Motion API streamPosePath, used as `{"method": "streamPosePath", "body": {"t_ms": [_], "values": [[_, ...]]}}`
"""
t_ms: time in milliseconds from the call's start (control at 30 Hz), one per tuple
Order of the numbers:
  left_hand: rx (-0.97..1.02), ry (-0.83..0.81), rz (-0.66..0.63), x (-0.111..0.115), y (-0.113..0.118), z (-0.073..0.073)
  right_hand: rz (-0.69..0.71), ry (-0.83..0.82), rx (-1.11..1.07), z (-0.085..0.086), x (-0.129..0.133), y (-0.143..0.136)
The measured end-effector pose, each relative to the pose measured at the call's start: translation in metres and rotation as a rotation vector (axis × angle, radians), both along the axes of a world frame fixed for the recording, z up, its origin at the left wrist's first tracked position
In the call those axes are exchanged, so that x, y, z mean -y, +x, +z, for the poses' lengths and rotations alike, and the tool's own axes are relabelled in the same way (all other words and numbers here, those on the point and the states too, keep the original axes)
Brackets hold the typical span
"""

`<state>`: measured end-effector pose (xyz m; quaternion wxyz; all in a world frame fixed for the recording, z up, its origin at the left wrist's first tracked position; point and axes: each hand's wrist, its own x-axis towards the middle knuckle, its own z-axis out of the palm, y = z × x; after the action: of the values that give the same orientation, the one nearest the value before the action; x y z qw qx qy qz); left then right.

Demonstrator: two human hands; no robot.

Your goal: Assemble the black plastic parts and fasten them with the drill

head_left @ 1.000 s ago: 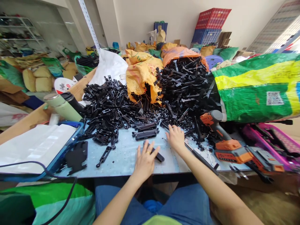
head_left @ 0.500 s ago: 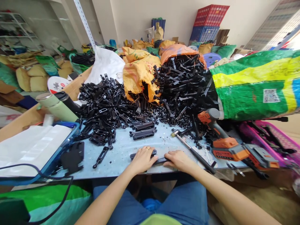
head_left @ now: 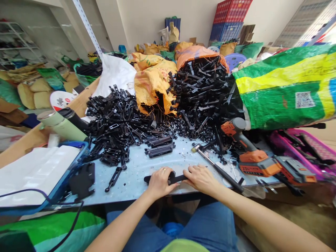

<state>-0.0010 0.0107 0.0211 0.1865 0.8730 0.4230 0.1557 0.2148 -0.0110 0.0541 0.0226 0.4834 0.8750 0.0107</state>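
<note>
My left hand (head_left: 159, 182) and right hand (head_left: 201, 178) are clamped on the narrow, black, plastic-looking bar (head_left: 178, 179) near the flat pale-blue worktop's (head_left: 140, 163) front edge; I should support both ends evenly.

Bright, soft light across the blue tabletop (head_left: 136, 171) here, whitest at far right by that pale opening (head_left: 316, 30); glints streak the green-and-yellow sack (head_left: 278, 101), the black parts (head_left: 115, 119) swallow their detail, shade fills the space underneath, and at the left edge the shelves (head_left: 17, 38) look stretched, blurry.
</note>
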Motion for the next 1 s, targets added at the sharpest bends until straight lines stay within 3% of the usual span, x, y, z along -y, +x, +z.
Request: {"method": "streamPosePath", "body": {"t_ms": [100, 167, 267, 367, 467, 600, 733, 767, 900, 1000], "values": [[-0.013, 0.002, -0.126, -0.016, 0.017, 0.009, 0.051, -0.069, -0.079, -0.012, -0.010, 0.017], [-0.018, 0.057, -0.175, -0.040, 0.041, 0.018, 0.053, -0.078, -0.135, -0.021, -0.011, 0.028], [-0.074, 0.087, 0.004, -0.094, 0.084, 0.027, 0.030, -0.060, -0.186, -0.030, 0.000, 0.039], [-0.070, 0.056, 0.072, -0.143, 0.118, 0.028, -0.002, -0.050, -0.245, -0.029, 0.007, 0.046], [-0.030, 0.024, 0.102, -0.162, 0.134, 0.025, -0.118, 0.037, -0.300, -0.022, -0.013, 0.052], [0.081, 0.004, 0.153, -0.142, 0.120, 0.028, -0.307, 0.105, -0.154, -0.019, -0.082, 0.053], [0.220, -0.074, 0.244, -0.096, 0.057, 0.035, -0.417, 0.089, -0.095, -0.032, -0.137, 0.041], [0.295, -0.154, 0.288, -0.084, 0.037, 0.034, -0.430, 0.081, -0.095, -0.035, -0.144, 0.039], [0.918, -0.897, 0.558, -0.038, -0.027, 0.023, -0.415, 0.039, -0.105, -0.038, -0.153, 0.038], [1.079, -1.079, 0.668, -0.018, -0.044, 0.012, -0.355, 0.027, -0.142, -0.027, -0.147, 0.039]]}}
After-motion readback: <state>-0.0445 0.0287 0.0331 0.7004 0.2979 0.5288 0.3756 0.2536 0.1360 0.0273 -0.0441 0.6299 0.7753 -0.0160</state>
